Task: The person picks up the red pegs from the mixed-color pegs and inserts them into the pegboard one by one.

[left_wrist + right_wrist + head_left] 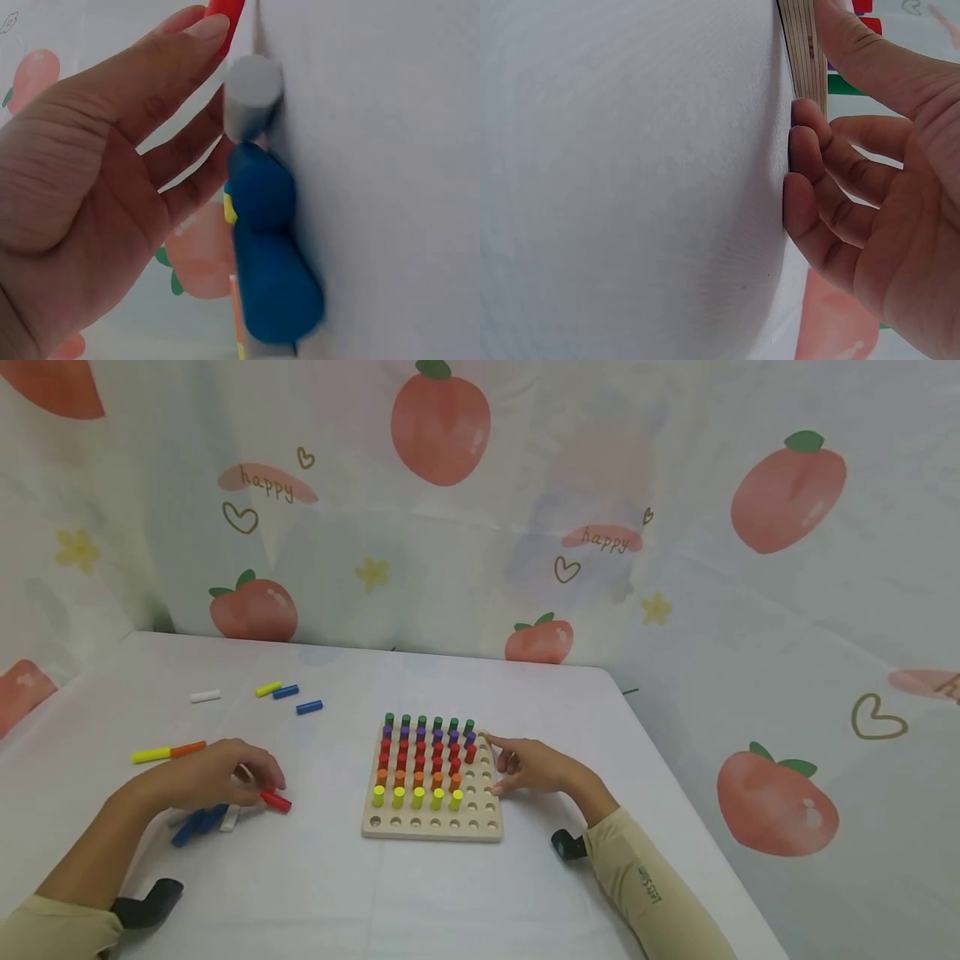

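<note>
My left hand (217, 774) pinches a red peg (277, 802) between thumb and fingertips, low over the table at left. Close behind the peg, in the left wrist view, lie a white peg (253, 94) and two blue pegs (276, 289). A wooden pegboard (431, 829) sits mid-table, bearing upright rows of green, purple, red, orange and yellow pegs. Holes show along its front and right side. My right hand (536, 766) rests at the board's right edge, thumb and index finger touching it. In the right wrist view its other fingers (802, 202) bend loosely against the table.
Farther back on the left lie a white peg (206, 697), a yellow peg (268, 689) and two blue pegs (309, 707). A yellow peg (152, 755) and an orange peg (188, 748) lie end to end beyond my left hand. A patterned cloth (480, 527) hangs behind the white table (450, 902).
</note>
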Demonstrator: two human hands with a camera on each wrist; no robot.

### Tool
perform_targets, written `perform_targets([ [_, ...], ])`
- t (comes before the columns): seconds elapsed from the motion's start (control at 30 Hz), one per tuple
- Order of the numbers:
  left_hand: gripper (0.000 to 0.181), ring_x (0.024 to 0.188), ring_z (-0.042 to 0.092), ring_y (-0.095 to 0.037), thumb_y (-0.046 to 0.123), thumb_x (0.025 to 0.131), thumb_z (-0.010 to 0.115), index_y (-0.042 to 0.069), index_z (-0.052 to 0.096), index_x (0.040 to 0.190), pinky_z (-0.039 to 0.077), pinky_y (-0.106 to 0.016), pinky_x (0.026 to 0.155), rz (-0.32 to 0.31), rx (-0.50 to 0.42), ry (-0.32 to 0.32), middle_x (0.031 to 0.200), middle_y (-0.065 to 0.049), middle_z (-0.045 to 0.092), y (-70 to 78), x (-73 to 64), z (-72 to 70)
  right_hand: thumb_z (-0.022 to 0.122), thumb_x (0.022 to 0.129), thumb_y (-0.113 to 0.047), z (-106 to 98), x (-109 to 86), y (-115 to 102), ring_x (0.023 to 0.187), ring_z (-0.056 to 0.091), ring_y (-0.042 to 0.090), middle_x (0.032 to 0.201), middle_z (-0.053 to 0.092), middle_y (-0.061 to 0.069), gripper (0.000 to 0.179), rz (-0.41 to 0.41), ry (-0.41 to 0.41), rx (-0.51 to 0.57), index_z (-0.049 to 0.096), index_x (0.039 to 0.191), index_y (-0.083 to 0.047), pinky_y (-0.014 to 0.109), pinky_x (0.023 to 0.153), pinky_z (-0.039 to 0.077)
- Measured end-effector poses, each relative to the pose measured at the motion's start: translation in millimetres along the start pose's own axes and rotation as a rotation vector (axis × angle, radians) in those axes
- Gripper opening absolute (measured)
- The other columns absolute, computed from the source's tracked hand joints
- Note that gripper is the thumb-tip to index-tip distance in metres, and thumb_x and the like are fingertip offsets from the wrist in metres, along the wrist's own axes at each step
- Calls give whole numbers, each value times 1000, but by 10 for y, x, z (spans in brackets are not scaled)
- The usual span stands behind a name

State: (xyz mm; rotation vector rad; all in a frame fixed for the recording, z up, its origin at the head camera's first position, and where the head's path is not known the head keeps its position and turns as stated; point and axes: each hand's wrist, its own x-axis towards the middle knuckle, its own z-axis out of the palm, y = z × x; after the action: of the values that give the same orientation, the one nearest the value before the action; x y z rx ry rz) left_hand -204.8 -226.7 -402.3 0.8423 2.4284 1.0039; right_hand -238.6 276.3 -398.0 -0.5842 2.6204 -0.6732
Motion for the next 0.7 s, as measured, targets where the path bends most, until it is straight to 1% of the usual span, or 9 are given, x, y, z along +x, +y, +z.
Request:
perform_targets([
  [0.1,22,98,68,-17,1,93,74,14,75,110,57,-26,85,61,-22,3,107,3,72,70,71,-11,86,86,-21,0,4,2,94,55,17,100,58,0,91,3,0,1,36,161,-12,29,80,50],
  [0.2,23,96,69,-16,-1,91,74,12,74,110,58,-26,83,90,-3,17,106,1,72,143,135,-4,86,86,-21,-2,4,-1,94,55,17,100,58,0,91,7,0,1,36,161,-12,29,80,51],
  [0.3,23,95,68,-14,0,90,76,13,75,109,57,-25,82,90,39,25,103,3,72,201,201,12,86,86,-21,-12,-6,-1,94,55,18,100,58,0,92,11,-2,1,36,161,-12,29,80,51],
  [0.37,22,93,67,-13,2,90,77,15,76,108,57,-25,81,80,55,25,102,5,71,228,232,28,86,86,-20,-22,-13,-6,93,56,18,100,59,0,92,11,-2,-3,35,162,-12,29,80,51],
  [0.5,20,92,66,-14,8,89,81,16,78,108,57,-26,80,91,56,28,100,6,72,236,248,64,86,85,-20,-30,-13,-29,93,56,18,100,59,0,92,8,2,-1,35,162,-12,30,80,51],
  [0.57,20,91,67,-15,10,89,82,16,78,108,58,-27,80,97,43,24,100,6,72,226,250,81,87,85,-20,-29,-14,-32,93,56,18,100,59,1,92,2,2,4,35,162,-11,30,81,51],
  [0.7,20,89,66,-15,16,88,84,18,79,107,58,-27,79,87,32,13,98,8,72,192,253,110,87,85,-21,-11,-15,-15,93,56,18,100,59,1,93,4,-4,11,35,162,-12,31,80,51],
])
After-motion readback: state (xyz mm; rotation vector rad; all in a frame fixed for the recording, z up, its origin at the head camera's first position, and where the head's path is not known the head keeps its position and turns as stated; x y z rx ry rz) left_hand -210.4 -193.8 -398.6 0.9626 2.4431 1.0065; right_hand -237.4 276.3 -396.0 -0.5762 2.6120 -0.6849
